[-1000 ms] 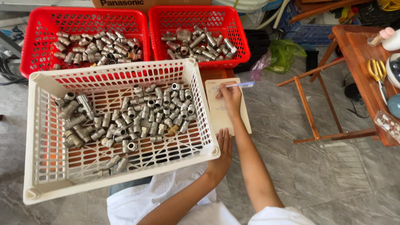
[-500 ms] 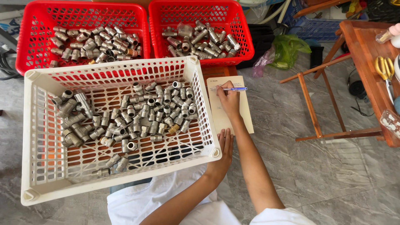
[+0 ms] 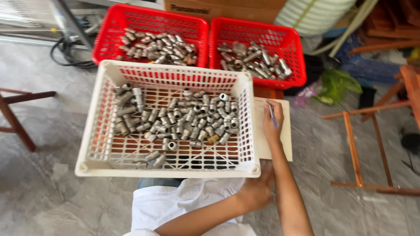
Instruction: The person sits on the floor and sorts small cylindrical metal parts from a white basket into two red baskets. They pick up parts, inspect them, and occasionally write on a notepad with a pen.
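Pen now upright, white crate beside paper.

White top on the person, short sleeves, both forearms bare, a strip of blue-grey trousers showing beneath it.

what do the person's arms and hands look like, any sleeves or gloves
Both arms are bare from the hands up to the bottom edge of the picture; no sleeve ends show on them. The left hand and the right hand wear no gloves, and no rings, watch or bands can be made out. A white garment covers the body below.
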